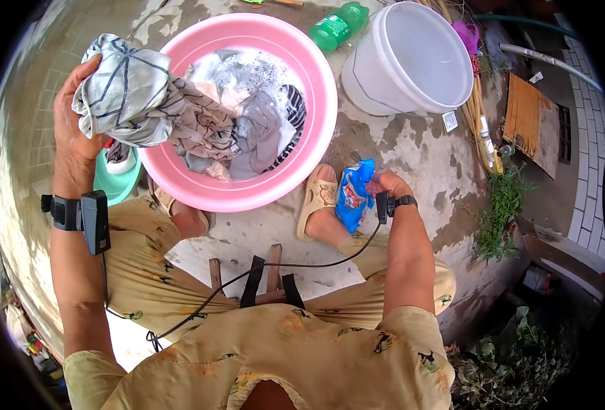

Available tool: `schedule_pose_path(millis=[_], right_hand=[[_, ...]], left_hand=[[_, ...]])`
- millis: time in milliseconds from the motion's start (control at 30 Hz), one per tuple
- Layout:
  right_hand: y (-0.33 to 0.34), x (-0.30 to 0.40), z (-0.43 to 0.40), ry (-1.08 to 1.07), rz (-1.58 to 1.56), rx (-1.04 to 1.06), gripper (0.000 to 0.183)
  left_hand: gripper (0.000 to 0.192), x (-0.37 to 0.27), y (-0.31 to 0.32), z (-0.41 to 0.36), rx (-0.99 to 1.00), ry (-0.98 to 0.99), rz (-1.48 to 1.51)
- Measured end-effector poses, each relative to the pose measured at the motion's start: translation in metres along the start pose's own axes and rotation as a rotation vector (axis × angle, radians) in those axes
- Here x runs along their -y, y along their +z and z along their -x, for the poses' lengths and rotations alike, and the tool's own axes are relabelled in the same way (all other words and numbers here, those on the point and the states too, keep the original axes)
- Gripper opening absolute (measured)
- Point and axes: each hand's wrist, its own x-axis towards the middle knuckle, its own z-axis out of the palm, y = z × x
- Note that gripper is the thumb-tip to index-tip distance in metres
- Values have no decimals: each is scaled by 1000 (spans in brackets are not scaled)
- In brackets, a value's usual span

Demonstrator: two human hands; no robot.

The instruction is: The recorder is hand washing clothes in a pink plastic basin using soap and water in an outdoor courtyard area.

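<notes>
My left hand (79, 118) holds up one end of a wet patterned cloth (125, 95), white with dark lines. The rest of the cloth trails over the rim into a pink plastic basin (312, 174). Sudsy water (246, 69) and several soaked garments, among them a grey one (261, 128) and a black-and-white striped one (296, 110), lie in the basin. Low on the right, beside my sandalled foot, my right hand (390, 183) grips the upper edge of a blue plastic packet (354, 195). Its fingertips are partly hidden.
A white plastic bucket (371, 77) stands beyond the basin, with a green plastic bottle (339, 26) lying between them. A small green basin (120, 179) holds a white container at left. Sticks (474, 118), a wooden board (530, 123) and plants (502, 215) are at right. A cable (292, 265) crosses my lap.
</notes>
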Motion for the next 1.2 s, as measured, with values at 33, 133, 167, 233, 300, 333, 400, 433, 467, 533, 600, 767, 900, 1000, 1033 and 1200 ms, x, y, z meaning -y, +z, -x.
schedule_pose_path(millis=[33,133,167,233,300,333,400,433,467,533,600,767,900,1000,1033,1200], right_hand=[[16,9,-7,-20,2,41,20],[45,26,-9,-138,907,22,22],[49,26,-12,-51,929,-65,23],[54,20,-21,29,949,-153,24],[45,4,-30,136,1010,-86,26],[63,11,-28,89,982,-65,27],[71,10,-25,147,936,-113,28],[76,13,-24,207,883,-164,29],[96,36,-15,228,949,-82,30],[108,56,-3,222,976,-60,29],[93,23,-26,200,1057,-185,29],[104,-10,-69,53,1302,-74,25],[102,-13,-59,29,1252,-126,27],[92,-18,-60,87,1172,-135,31],[94,-17,-61,75,1172,-131,31],[102,-28,-62,-155,1156,-72,30]], left_hand=[[22,-1,-1,1,-41,-10,15],[20,-4,1,5,-66,-62,28],[20,-4,5,6,-69,-55,35],[19,-6,10,8,-79,-33,35],[22,-4,8,1,-65,-75,73],[23,-8,0,3,-79,-62,58],[23,-10,6,6,-69,-89,73],[23,-9,11,7,-53,-118,88],[23,-13,10,12,-70,-107,70],[22,-15,8,12,-124,-66,42],[20,-14,11,9,-116,-65,72],[21,-14,11,10,-142,-70,81],[22,-15,13,11,-107,-86,133],[23,-15,14,8,-105,-97,153],[23,-16,14,9,-120,-104,150],[24,-18,12,13,-105,-115,223]])
